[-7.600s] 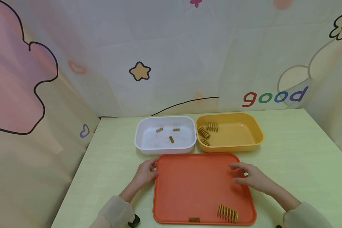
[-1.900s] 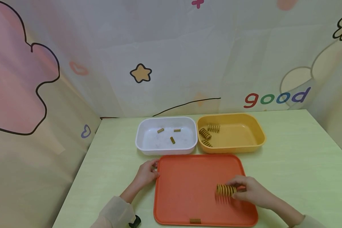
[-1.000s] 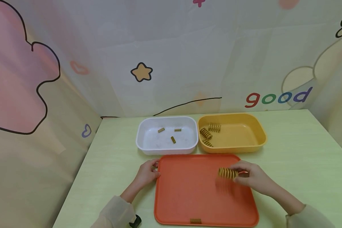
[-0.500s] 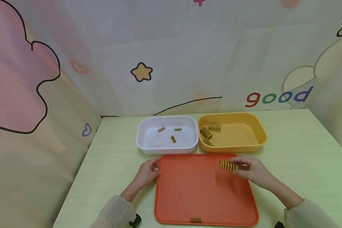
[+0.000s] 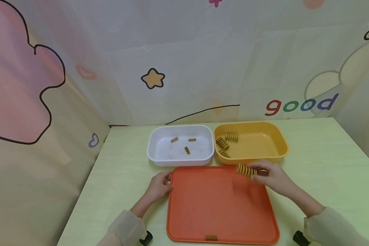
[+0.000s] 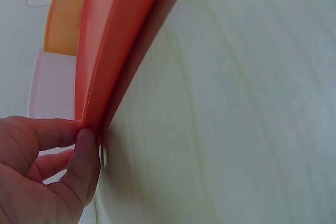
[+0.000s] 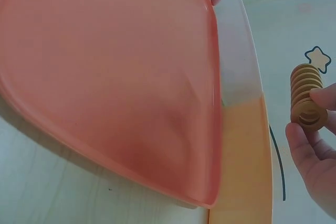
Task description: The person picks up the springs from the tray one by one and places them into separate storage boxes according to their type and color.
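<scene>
My right hand [image 5: 273, 176] pinches a large gold coil spring [image 5: 245, 170], held up over the far right edge of the orange tray [image 5: 215, 205]. Seen from the right wrist, thumb and fingers grip one end of that coil spring [image 7: 305, 90], and the rest juts out free. At the tray's left rim, near the far corner, my left hand [image 5: 158, 185] holds the edge. The left wrist view shows its thumb and fingers pinching the rim [image 6: 97, 98]. A small coil spring [image 5: 211, 237] lies by the tray's near edge.
Behind the tray stand two bins side by side. The white bin [image 5: 180, 163] has three small springs in it. In the yellow bin [image 5: 258, 145], three large springs lie at the left end. A printed cloth [image 5: 196, 68] hangs behind the table [image 5: 319, 153].
My right hand came to the large spring on the tray's near right, picked it up and carried it away from me to the far edge. My left hand stays on the rim.
</scene>
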Action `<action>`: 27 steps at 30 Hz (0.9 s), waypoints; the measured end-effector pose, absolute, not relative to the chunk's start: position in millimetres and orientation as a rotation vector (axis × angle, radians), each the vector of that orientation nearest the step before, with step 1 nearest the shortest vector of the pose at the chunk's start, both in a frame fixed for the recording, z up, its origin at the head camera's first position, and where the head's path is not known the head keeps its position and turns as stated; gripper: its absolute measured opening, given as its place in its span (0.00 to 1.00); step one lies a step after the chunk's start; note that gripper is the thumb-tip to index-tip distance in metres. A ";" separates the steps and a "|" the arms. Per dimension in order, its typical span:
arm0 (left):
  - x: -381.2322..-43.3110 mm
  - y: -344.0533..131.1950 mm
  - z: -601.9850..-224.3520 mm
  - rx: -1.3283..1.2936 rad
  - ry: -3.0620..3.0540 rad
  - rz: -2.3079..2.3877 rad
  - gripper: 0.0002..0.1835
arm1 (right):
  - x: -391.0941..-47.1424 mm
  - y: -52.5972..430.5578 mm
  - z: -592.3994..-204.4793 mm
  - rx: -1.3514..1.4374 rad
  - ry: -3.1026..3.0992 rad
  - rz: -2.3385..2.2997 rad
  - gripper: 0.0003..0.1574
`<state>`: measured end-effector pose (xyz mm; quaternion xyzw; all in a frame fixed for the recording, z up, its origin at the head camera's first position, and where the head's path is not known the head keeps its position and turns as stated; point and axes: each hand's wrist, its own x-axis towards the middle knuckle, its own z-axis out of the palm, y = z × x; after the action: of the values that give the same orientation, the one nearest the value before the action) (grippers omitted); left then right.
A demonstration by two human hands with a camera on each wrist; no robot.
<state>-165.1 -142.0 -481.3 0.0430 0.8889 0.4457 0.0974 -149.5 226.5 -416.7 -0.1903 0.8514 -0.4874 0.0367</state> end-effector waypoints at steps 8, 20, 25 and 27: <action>-164.3 -142.4 -481.9 0.132 2.642 1.305 0.28 | -153.1 226.0 -415.7 -0.580 2.636 -1.490 0.18; -165.6 -143.2 -483.6 0.119 2.635 1.302 0.28 | -164.3 227.0 -417.1 -0.496 2.700 -1.449 0.20; -166.0 -143.2 -484.2 0.112 2.623 1.308 0.28 | -169.6 226.3 -420.5 -0.496 2.732 -1.459 0.20; -166.3 -143.2 -484.3 0.109 2.619 1.309 0.28 | -171.5 225.8 -421.6 -0.490 2.752 -1.448 0.19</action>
<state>-166.3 -143.2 -484.3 0.0369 0.8888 0.4443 0.1059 -171.5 225.8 -421.6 -0.1557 0.8742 -0.4600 -0.0035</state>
